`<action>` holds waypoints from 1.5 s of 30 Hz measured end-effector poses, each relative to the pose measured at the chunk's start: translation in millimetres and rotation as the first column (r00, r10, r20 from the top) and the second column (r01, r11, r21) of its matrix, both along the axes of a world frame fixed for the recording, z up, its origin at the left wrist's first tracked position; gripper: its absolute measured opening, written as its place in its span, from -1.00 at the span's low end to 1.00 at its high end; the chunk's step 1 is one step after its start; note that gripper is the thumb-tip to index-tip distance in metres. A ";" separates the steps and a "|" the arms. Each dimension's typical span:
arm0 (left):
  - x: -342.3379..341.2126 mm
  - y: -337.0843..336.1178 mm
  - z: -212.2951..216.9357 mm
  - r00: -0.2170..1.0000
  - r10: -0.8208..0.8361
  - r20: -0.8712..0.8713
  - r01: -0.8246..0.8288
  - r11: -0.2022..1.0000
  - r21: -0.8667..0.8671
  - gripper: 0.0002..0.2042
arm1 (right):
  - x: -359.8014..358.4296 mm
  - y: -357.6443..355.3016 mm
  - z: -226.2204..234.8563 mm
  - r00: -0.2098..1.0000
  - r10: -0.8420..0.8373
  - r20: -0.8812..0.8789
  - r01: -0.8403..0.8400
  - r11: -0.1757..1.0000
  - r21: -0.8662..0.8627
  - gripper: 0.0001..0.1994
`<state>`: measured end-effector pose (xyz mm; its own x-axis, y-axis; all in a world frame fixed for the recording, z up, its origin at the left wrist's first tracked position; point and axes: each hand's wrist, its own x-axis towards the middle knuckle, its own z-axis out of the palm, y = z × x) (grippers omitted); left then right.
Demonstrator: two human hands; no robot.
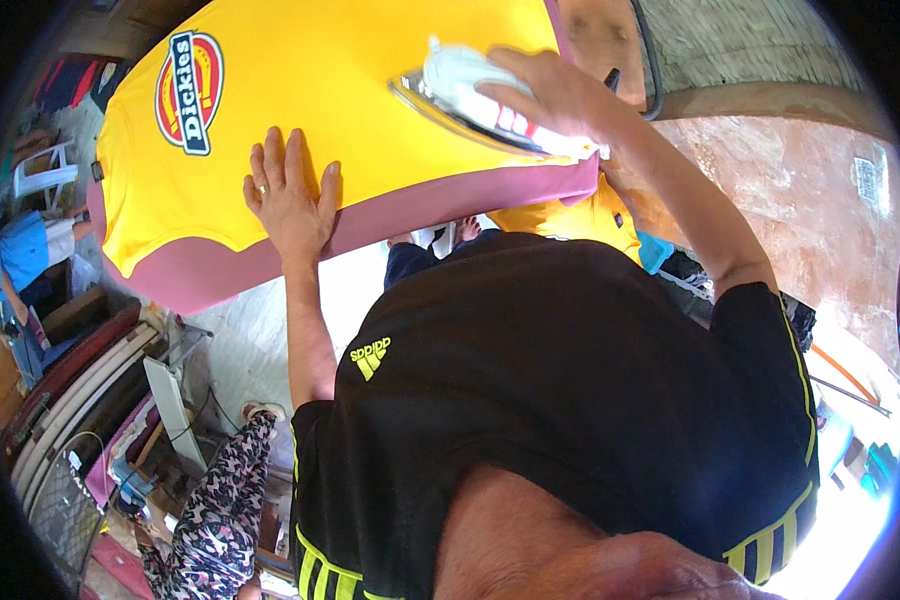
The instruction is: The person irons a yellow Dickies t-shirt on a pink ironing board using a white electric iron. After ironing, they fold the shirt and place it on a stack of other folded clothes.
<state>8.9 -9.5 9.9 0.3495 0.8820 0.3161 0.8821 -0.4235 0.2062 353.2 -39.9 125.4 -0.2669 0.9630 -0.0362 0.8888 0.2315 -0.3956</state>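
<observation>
A yellow shirt (320,80) with a printed badge lies spread over a mauve ironing board (450,198). My right hand (550,95) is closed round the handle of a white and pale-blue clothes iron (460,80), whose soleplate rests on the shirt at the board's right part. Most of the handle is hidden under my fingers. My left hand (293,195), with a ring on one finger, lies flat on the shirt near its lower edge, fingers spread, left of the iron.
More yellow cloth (580,222) hangs below the board's right end. A white plastic chair (45,178) and a person in blue (20,260) are at the far left. Another person in patterned trousers (220,510) is at lower left. A reddish wall (800,210) stands at right.
</observation>
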 end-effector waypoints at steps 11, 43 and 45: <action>-53.8 -42.4 -15.0 0.931 0.364 -0.007 -0.365 0.931 -0.035 -0.43 | -122.5 37.5 16.1 0.960 0.216 -0.177 -0.255 0.936 -0.242 -0.58; -346.4 154.1 -7.6 0.666 0.671 0.325 -0.575 0.740 -0.350 -0.40 | -231.7 26.0 29.7 0.925 0.112 -0.363 -0.232 0.924 -0.305 -0.58; -341.5 150.6 1.1 0.668 0.664 0.335 -0.556 0.745 -0.367 -0.40 | -254.2 23.8 32.7 0.934 0.086 -0.347 -0.196 0.935 -0.296 -0.60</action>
<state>-332.6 141.1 11.0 -0.4131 0.9082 0.0674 0.7233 0.2822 0.6303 99.0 -16.2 158.1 -0.4491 0.8648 -0.2245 0.6666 0.1570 -0.7287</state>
